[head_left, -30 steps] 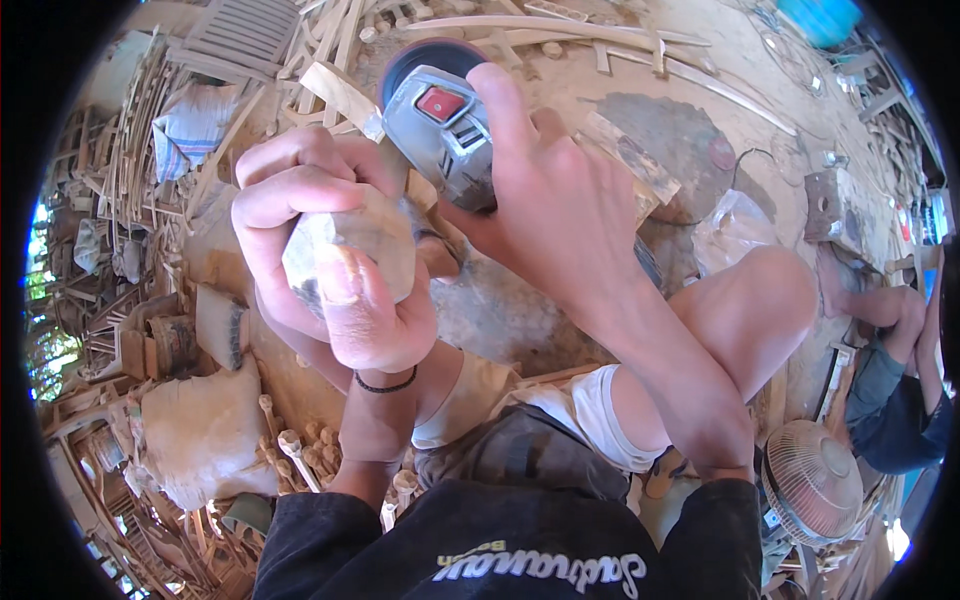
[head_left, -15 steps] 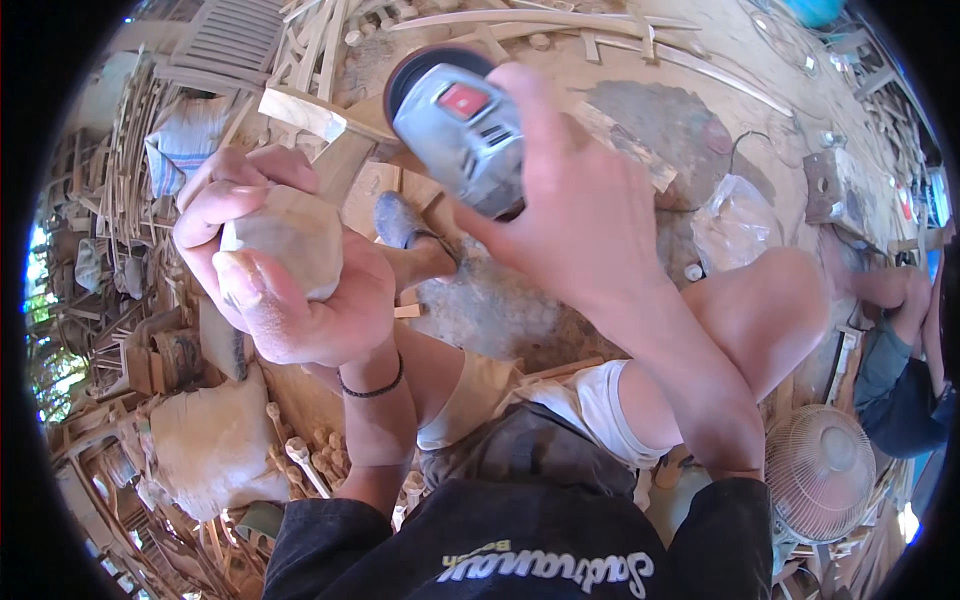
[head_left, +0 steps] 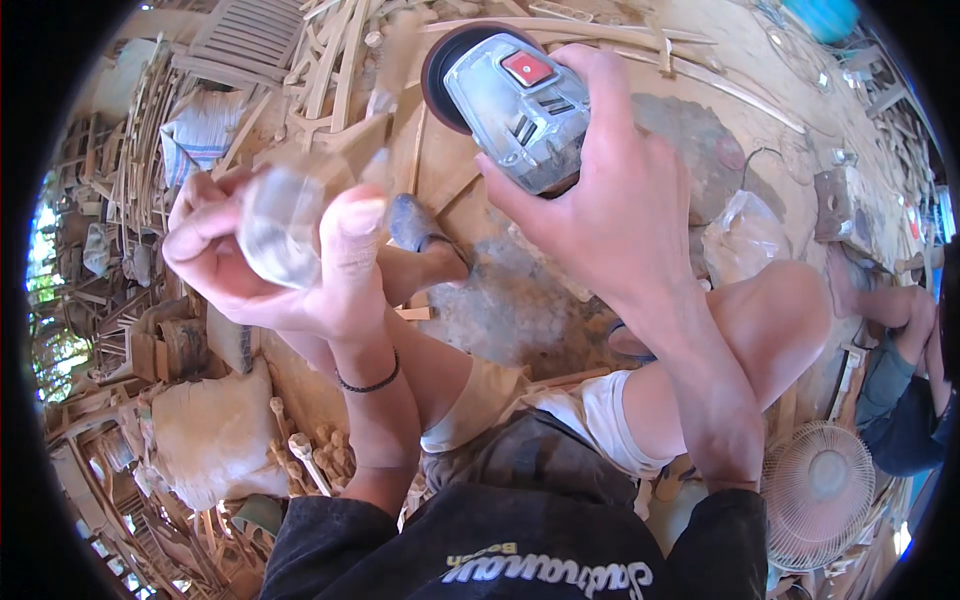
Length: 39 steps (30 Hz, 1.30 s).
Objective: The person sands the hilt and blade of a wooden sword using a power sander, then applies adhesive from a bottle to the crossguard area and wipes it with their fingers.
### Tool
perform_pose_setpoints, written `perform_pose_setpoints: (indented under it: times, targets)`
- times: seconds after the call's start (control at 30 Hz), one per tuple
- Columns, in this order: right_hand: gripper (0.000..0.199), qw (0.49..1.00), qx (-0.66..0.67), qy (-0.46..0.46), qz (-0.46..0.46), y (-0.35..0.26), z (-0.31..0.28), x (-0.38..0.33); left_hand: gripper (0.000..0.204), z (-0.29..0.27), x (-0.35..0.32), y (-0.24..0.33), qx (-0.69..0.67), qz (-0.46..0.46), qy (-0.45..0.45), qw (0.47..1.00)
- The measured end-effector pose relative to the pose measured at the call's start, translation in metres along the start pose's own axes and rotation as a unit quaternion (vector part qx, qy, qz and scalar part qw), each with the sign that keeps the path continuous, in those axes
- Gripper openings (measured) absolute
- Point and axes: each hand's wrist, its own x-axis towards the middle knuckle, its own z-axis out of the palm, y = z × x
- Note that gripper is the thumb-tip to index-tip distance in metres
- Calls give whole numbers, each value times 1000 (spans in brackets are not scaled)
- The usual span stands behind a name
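Observation:
A pale, rounded piece of wood (head_left: 283, 226), smeared by motion, lies in the curled fingers of my left hand (head_left: 335, 290). My left thumb stands away from it, pointing up. In front and to the right, my right hand (head_left: 630, 200) grips an angle grinder (head_left: 525, 115) with a grey, dusty body and a red square on top. The grinder's dark round disc (head_left: 447, 80) points away from me at the far left of its body. A gap separates the disc from the wood.
Wooden slats and sticks (head_left: 345, 70) pile up at the far left. A dusty sack (head_left: 215, 435) lies at lower left, near turned wooden pieces (head_left: 308, 460). On the right are a clear plastic bag (head_left: 745, 240), a fan (head_left: 820, 490) and another person's leg (head_left: 890, 300).
My right hand and the grinder have shifted right and slightly farther away. My left thumb has lifted off the wood, which has turned in the fingers.

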Motion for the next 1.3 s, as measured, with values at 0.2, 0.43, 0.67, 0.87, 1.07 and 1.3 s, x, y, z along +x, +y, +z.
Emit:
perform_pose_setpoints:
  times: [0.2,0.43,0.67,0.87,1.07,1.3]
  targets:
    - [85,998,-38,-47,10,-3,14,-8,53,1,-10,1,-67,-62,22,996]
    - [96,994,-57,-81,-48,-8,27,-14,88,9,-17,4,-9,-103,100,990]
    - [97,993,-65,-66,-74,-8,33,-14,91,18,-23,7,9,-106,82,991]
    - [93,990,-101,-43,-86,-7,33,-12,88,28,-32,14,6,-140,86,986]
    - [81,990,-111,1,-89,-8,37,-4,83,34,-41,16,-34,-117,32,992]
    - [79,991,-97,-63,-62,-10,34,-6,85,34,-36,16,3,-132,58,990]
